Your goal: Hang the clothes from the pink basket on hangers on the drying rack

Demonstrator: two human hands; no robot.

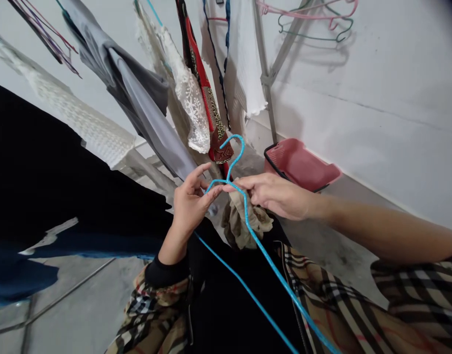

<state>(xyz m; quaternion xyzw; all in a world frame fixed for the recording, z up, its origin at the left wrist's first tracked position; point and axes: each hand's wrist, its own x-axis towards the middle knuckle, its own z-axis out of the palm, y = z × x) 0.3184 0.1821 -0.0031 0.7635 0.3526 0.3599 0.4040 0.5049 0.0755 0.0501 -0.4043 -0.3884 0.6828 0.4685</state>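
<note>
A bright blue wire clothes hanger (261, 243) is in front of me, its hook pointing up and its two long sides running down toward my lap. My left hand (191, 201) pinches it just left of the neck, between thumb and fingers, with the other fingers curled loosely. My right hand (275, 194) comes in from the right, its index finger reaching along to the hanger's neck. A crumpled olive-beige cloth (242, 221) hangs bunched under the right fingers, behind the hanger; their exact grip on it is partly hidden.
Several garments hang ahead, among them a grey one (137, 93), a white lace one (191, 98) and a red patterned strip (202, 64). Dark cloth (64, 187) fills the left. A pink basket (303, 162) stands by the wall, below pink and green hangers (314, 37) and a metal post (266, 78).
</note>
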